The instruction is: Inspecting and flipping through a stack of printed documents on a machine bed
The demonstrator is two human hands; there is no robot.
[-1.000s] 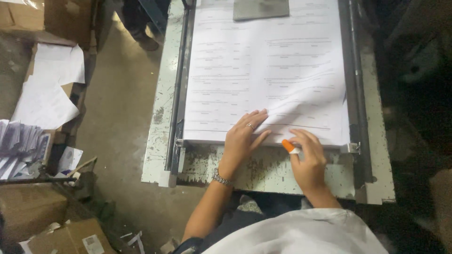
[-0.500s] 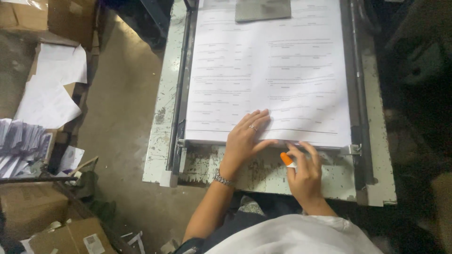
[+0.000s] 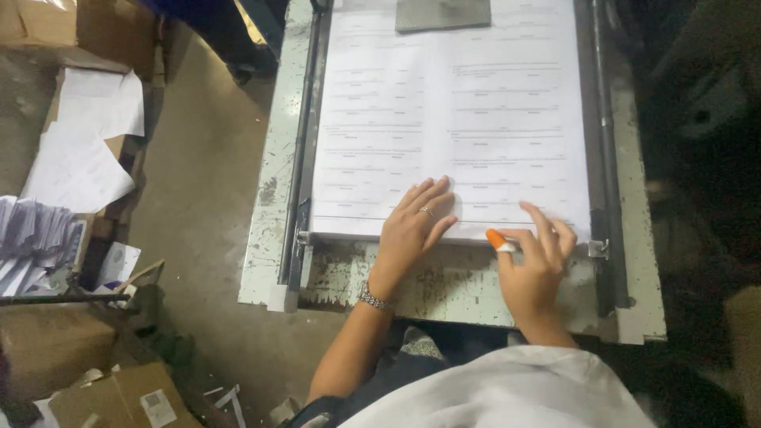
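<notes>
The left hand [image 3: 414,226] lies flat, palm down and fingers spread, on the near edge of a stack of printed sheets [image 3: 452,119], pressing on the paper without gripping anything; a ring shows on one finger and a bracelet [image 3: 373,299] circles the wrist. Just to its right, the right hand [image 3: 535,265] rests at the same near edge of the stack, fingers loosely curled, with the fingertips touching the paper's front margin; an orange rubber finger cap [image 3: 496,238] sits on the thumb, right at the paper's edge. Whether this hand pinches a sheet cannot be told. The stack of white sheets, printed with faint lines, covers most of a worn, paint-chipped metal worktable [image 3: 444,285], running from the near edge toward the far edge. A dark metal rail [image 3: 304,143] runs along the stack's left side and another [image 3: 604,158] along its right side. At the far edge of the worktable, a flat grey weight [image 3: 442,13] lies on top of the sheets. Off the table's left side, on the floor, are loose white papers [image 3: 87,143], cardboard boxes [image 3: 119,396] and a bundle of fanned sheets [image 3: 36,230].
</notes>
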